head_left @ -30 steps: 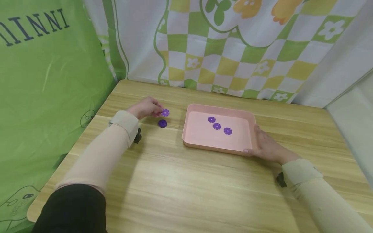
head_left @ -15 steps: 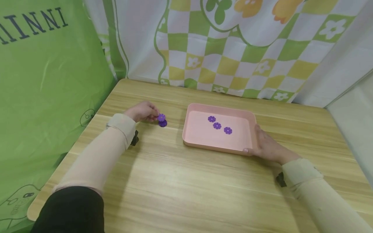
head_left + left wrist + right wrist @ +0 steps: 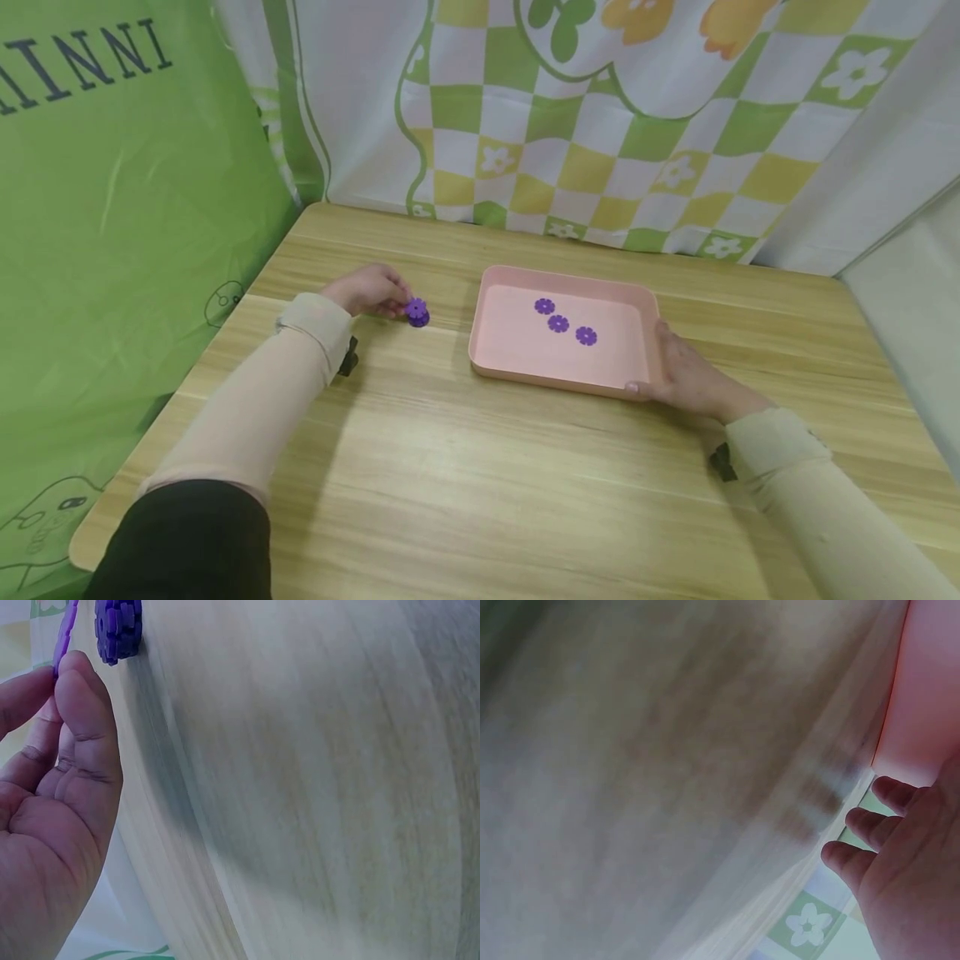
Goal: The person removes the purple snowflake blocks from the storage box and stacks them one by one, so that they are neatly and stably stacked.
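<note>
My left hand (image 3: 372, 292) pinches a light purple flower-shaped plastic disc (image 3: 416, 307) between thumb and fingertips. In the left wrist view that disc (image 3: 65, 634) is seen edge-on, tilted up, beside a stack of darker purple discs (image 3: 118, 631). The head view has it overlapping the stack (image 3: 422, 320), which sits on the table left of a pink tray (image 3: 555, 383). My right hand (image 3: 690, 379) holds the tray at its right end, thumb at the front corner and fingers along the side. Three purple flower discs (image 3: 558, 323) lie flat in the tray in a slanting row.
The wooden table (image 3: 480, 483) runs back to a checkered green, yellow and white curtain (image 3: 570, 158). A green cloth (image 3: 135, 225) hangs along the left edge. Small black devices (image 3: 348, 357) sit under both wrists.
My left hand has brought the pinched disc slightly down and toward the near side, from behind the stack to over it. The right hand and tray stay put.
</note>
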Available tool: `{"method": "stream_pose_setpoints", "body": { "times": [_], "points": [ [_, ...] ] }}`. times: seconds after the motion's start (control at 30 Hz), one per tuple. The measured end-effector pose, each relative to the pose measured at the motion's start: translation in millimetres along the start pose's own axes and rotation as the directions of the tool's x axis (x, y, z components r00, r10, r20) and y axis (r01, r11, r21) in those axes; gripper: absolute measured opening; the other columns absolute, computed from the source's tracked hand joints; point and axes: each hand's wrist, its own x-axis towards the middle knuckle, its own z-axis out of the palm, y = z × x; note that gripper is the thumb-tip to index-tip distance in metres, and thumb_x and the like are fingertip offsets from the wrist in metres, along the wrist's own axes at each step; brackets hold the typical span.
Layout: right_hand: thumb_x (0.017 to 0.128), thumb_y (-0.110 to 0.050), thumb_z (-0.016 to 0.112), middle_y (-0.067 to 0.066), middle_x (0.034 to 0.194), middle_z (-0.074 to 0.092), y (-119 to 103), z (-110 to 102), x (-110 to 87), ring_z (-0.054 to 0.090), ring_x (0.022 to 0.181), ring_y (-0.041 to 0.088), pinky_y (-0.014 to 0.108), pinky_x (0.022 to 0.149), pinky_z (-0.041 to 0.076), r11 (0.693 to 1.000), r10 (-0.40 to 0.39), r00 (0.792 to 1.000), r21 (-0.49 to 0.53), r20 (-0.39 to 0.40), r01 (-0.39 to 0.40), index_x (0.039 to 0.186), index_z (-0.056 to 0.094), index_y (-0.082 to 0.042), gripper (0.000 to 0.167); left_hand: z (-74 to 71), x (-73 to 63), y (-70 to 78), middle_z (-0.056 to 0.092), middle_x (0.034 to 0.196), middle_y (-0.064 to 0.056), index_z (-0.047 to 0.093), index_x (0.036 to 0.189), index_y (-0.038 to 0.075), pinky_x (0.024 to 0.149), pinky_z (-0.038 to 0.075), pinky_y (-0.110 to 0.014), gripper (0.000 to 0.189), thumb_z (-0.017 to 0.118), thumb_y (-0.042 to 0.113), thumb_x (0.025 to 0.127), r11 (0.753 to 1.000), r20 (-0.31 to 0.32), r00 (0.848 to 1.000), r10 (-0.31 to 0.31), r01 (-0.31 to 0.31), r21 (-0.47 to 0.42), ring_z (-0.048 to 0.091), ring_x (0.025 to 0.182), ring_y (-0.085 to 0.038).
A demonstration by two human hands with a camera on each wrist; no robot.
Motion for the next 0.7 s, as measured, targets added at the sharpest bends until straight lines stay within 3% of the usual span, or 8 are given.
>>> {"method": "stream_pose_setpoints", "body": {
  "times": [0.23, 0.47, 0.7],
  "points": [
    [0.093, -0.052, 0.071, 0.045, 0.158, -0.010, -1.1, -0.1, -0.5, 0.003, 0.145, 0.063, 0.070, 0.119, 0.011, 1.000, -0.009, 1.000, 0.005, -0.002, 0.009, 0.152, -0.017, 0.015, 0.126, 0.7, -3.7, 0.0, 0.064, 0.090, -0.011, 0.061, 0.106, -0.009, 0.073, 0.057, -0.023, 0.012, 0.052, -0.001, 0.103, 1.000, 0.015, 1.000, 0.013, -0.014, 0.026, 0.061, 0.078, -0.016],
    [0.093, -0.052, 0.071, 0.045, 0.157, -0.010, -0.9, 0.0, -0.3, 0.003, 0.145, 0.064, 0.070, 0.118, 0.010, 1.000, -0.011, 1.000, 0.004, -0.006, 0.011, 0.152, -0.017, 0.016, 0.126, 2.7, 0.7, -1.3, 0.064, 0.091, -0.009, 0.060, 0.114, -0.010, 0.075, 0.058, -0.024, 0.017, 0.052, 0.002, 0.105, 0.999, 0.000, 1.000, -0.015, 0.015, 0.050, 0.060, 0.080, -0.015],
    [0.093, -0.052, 0.071, 0.045, 0.158, -0.009, -2.7, -0.3, -0.4, 0.003, 0.145, 0.063, 0.070, 0.118, 0.010, 1.000, -0.004, 1.000, 0.008, -0.003, 0.005, 0.152, -0.018, 0.015, 0.126, 2.7, 2.2, -2.7, 0.063, 0.089, -0.008, 0.060, 0.111, -0.009, 0.072, 0.057, -0.022, 0.015, 0.051, 0.002, 0.105, 0.999, -0.004, 1.000, -0.021, 0.021, 0.045, 0.060, 0.078, -0.014]
  ]
}}
